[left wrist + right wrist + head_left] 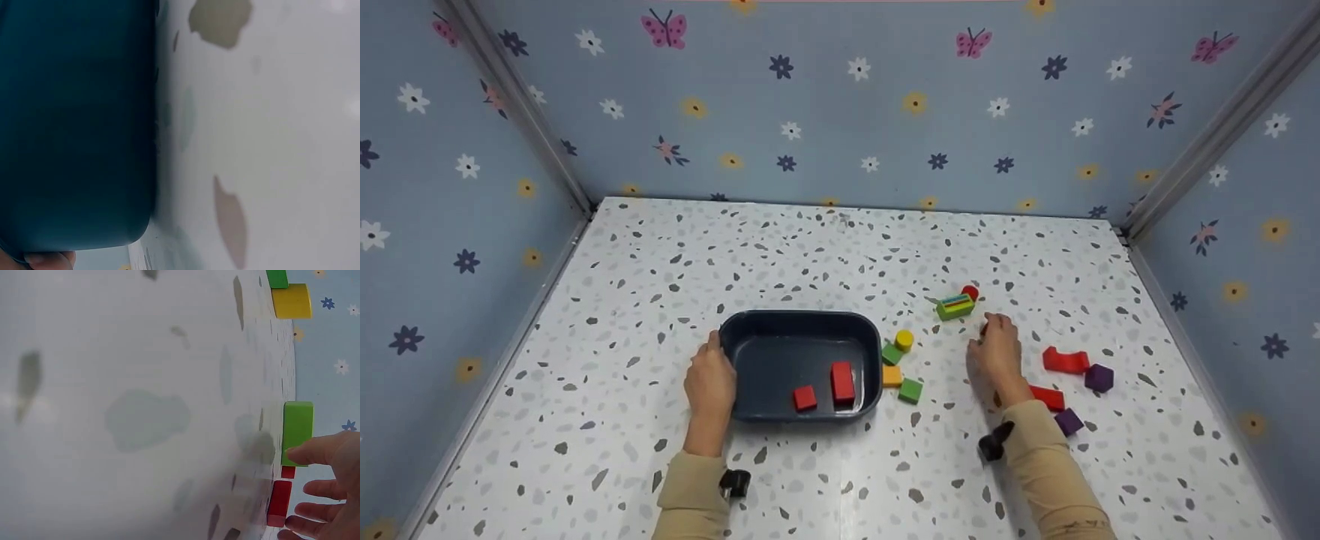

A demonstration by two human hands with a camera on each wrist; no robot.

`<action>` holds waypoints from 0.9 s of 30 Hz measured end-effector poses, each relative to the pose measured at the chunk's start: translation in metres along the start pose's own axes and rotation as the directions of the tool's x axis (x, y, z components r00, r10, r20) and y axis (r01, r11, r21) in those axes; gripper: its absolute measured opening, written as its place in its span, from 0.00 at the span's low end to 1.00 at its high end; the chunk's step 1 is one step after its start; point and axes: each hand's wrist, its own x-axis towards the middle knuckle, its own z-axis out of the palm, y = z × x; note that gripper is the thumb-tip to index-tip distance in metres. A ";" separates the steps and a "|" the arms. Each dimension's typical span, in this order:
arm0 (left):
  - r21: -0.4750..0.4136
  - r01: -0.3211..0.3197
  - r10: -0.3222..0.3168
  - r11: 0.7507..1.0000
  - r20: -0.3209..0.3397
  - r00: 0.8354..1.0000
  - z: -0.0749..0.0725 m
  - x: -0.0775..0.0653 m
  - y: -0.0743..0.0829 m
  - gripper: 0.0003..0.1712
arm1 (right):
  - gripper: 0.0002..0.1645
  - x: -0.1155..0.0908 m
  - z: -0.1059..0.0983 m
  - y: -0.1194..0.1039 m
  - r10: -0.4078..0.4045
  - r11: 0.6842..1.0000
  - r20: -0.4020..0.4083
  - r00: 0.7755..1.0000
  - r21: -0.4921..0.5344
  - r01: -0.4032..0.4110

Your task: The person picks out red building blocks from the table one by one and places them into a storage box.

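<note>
A dark blue plastic tub (802,321) stands on the table, its dark side wall (79,124) filling much of the left wrist view. My left hand (711,379) holds the tub's left rim; in the left wrist view its fingertips (50,260) show at the rim. Inside the tub lie a red cube (805,398) and a longer red block (843,382). My right hand (997,352) is over the table to the right, thumb and fingers spread. In the right wrist view its fingertips come close to a red block (279,503), mostly hidden in the head view.
Beyond my right hand are a green block with stripes (955,307) and a red round piece (970,292). Beside the tub sit a yellow cylinder (904,340), green blocks (910,391) and an orange block (892,376). Further right lie red pieces (1065,361) and purple pieces (1099,378).
</note>
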 end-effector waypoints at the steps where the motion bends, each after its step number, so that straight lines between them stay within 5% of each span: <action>1: 0.000 0.002 -0.002 1.000 0.002 1.000 0.000 0.000 0.000 0.17 | 0.35 0.001 0.000 0.000 0.005 1.000 0.005 1.000 -0.005 -0.005; 11: 0.004 0.012 -0.012 1.000 0.031 0.999 -0.001 0.000 0.000 0.18 | 0.37 0.005 0.000 0.001 0.013 0.999 0.009 1.000 -0.051 -0.012; 20: 0.007 0.007 -0.008 1.000 0.051 0.999 -0.001 0.001 -0.001 0.18 | 0.28 0.005 0.002 0.000 0.064 0.995 0.012 0.998 -0.079 -0.062; 27: 0.009 0.020 -0.021 1.000 0.064 0.998 -0.002 0.001 0.000 0.19 | 0.25 0.002 0.002 0.002 0.024 0.993 -0.027 0.999 -0.116 -0.027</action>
